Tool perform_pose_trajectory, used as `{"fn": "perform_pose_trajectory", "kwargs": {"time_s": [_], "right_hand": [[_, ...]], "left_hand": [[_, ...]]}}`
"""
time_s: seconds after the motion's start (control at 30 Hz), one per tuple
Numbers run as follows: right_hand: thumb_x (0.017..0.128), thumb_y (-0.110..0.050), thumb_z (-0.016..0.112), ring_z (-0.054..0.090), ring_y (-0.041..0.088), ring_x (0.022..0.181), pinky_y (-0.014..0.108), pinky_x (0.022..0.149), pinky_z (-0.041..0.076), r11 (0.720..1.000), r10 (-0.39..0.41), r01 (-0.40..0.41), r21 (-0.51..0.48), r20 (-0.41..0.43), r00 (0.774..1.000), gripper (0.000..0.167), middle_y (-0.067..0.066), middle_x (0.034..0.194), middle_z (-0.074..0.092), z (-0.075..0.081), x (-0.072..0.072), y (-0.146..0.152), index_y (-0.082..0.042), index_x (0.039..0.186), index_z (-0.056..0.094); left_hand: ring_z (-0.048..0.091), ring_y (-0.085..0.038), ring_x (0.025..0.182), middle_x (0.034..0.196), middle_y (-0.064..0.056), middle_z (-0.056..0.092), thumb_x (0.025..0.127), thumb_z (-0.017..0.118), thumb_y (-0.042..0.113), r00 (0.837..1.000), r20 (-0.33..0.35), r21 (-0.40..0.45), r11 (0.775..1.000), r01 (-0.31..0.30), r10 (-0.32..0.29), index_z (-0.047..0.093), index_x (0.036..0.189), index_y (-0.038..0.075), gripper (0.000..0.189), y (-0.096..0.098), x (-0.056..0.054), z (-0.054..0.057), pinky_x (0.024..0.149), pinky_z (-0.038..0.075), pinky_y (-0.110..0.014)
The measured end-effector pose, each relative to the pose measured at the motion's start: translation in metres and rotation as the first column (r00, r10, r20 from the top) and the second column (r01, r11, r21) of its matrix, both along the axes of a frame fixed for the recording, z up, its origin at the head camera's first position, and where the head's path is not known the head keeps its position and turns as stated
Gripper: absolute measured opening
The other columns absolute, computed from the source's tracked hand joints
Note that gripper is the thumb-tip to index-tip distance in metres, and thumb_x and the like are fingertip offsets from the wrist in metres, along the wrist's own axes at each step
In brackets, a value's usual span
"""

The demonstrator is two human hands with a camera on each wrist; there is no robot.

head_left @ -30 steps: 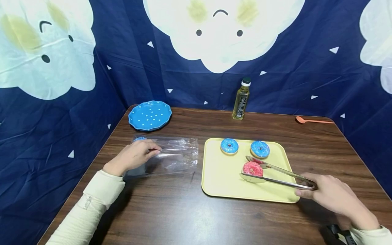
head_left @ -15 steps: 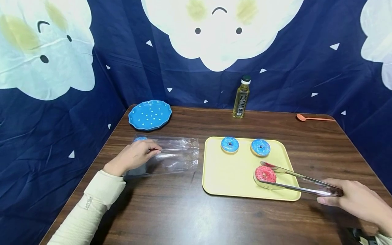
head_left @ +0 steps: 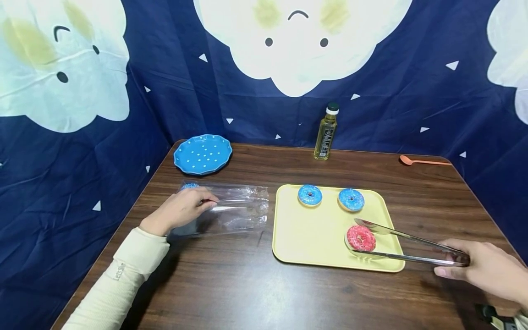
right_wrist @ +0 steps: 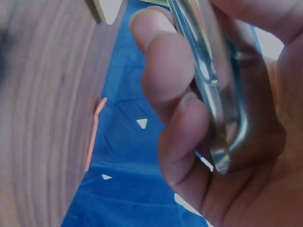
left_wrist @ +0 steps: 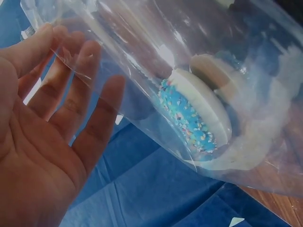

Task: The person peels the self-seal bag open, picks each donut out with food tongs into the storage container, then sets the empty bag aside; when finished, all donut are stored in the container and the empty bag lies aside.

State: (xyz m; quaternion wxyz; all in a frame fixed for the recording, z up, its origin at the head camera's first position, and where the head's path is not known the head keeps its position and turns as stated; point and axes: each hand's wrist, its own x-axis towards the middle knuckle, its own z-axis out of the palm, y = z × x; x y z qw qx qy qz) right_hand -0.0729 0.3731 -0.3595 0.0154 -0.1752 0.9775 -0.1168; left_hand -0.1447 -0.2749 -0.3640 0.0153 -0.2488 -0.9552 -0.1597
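Note:
With thumb and fingertips, my left hand (head_left: 181,211) pinches the upper layer of a clear plastic bag (head_left: 243,208) lying on the table. Inside the bag is a blue-iced doughnut with sprinkles (left_wrist: 187,116), with another doughnut (left_wrist: 220,78) behind it. My right hand (head_left: 480,266) grips metal tongs (head_left: 416,259) near their hinged end. The tongs' arms are spread on both sides of a pink doughnut (head_left: 361,238), the near arm right at its edge. That doughnut is at the right part of a yellow tray (head_left: 305,238). Two blue doughnuts (head_left: 310,195) lie along the tray's far side.
At the back left of the wooden table (head_left: 247,293) is a blue polka-dot plate (head_left: 203,155). An oil bottle (head_left: 326,133) stands at the back edge, and an orange spoon (head_left: 425,161) lies at the back right. Blue cloth (head_left: 264,110) hangs behind.
The right hand and tongs have moved right and slightly nearer, and the pink doughnut has shifted the same way across the tray. The left hand and bag stay put.

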Motion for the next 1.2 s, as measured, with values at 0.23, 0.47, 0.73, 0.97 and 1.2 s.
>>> {"fn": "perform_pose_trajectory", "kwargs": {"time_s": [0.23, 0.47, 0.73, 0.97, 1.2], "right_hand": [[0.077, -0.038, 0.087, 0.039, -0.002, 0.06, 0.025, 0.054, 0.032, 0.999, -0.014, 0.014, 0.033, 0.022, 1.0, 0.035, -0.017, 0.07, 0.046, 0.018, -0.006, -0.008, -0.018, 0.099, 0.068], [0.076, -0.04, 0.087, 0.042, -0.003, 0.061, 0.026, 0.054, 0.034, 0.998, 0.048, -0.047, 0.034, -0.022, 0.999, 0.048, -0.018, 0.071, 0.046, 0.033, -0.016, -0.03, -0.014, 0.112, 0.07], [0.081, -0.049, 0.081, 0.047, 0.001, 0.062, 0.032, 0.053, 0.037, 0.995, 0.09, -0.089, 0.039, -0.029, 0.996, 0.038, -0.018, 0.07, 0.05, 0.044, -0.034, -0.078, -0.022, 0.105, 0.069], [0.085, -0.051, 0.076, 0.062, 0.014, 0.069, 0.04, 0.05, 0.044, 0.99, 0.127, -0.121, 0.069, -0.081, 0.989, 0.044, -0.01, 0.079, 0.065, 0.05, -0.051, -0.123, -0.016, 0.113, 0.073], [0.089, -0.049, 0.072, 0.07, 0.032, 0.079, 0.041, 0.046, 0.043, 0.985, 0.147, -0.139, 0.106, -0.072, 0.987, 0.051, 0.01, 0.097, 0.075, 0.053, -0.067, -0.168, -0.01, 0.122, 0.072]], "left_hand": [[0.066, -0.025, 0.106, 0.112, -0.004, 0.071, 0.099, 0.067, 0.016, 1.0, 0.006, -0.004, 1.0, -0.012, 0.012, 0.076, 0.112, 0.008, 0.018, 0.001, 0.0, 0.003, 0.089, 0.053, -0.047], [0.066, -0.025, 0.106, 0.112, -0.004, 0.071, 0.098, 0.067, 0.017, 1.0, 0.014, -0.001, 1.0, -0.018, 0.018, 0.076, 0.112, 0.008, 0.019, 0.001, 0.001, 0.003, 0.089, 0.053, -0.048], [0.066, -0.025, 0.106, 0.114, -0.005, 0.07, 0.099, 0.067, 0.018, 0.999, 0.019, -0.015, 0.999, -0.035, 0.036, 0.076, 0.114, 0.008, 0.02, 0.001, 0.001, 0.005, 0.088, 0.053, -0.048], [0.066, -0.026, 0.106, 0.113, -0.004, 0.071, 0.099, 0.067, 0.017, 0.999, 0.022, -0.005, 1.0, -0.027, 0.027, 0.076, 0.112, 0.009, 0.018, 0.002, 0.002, 0.005, 0.088, 0.053, -0.049], [0.066, -0.026, 0.107, 0.114, -0.005, 0.07, 0.099, 0.067, 0.018, 0.999, 0.02, -0.005, 0.999, -0.036, 0.036, 0.076, 0.113, 0.009, 0.019, 0.002, 0.002, 0.005, 0.087, 0.053, -0.049]]}}
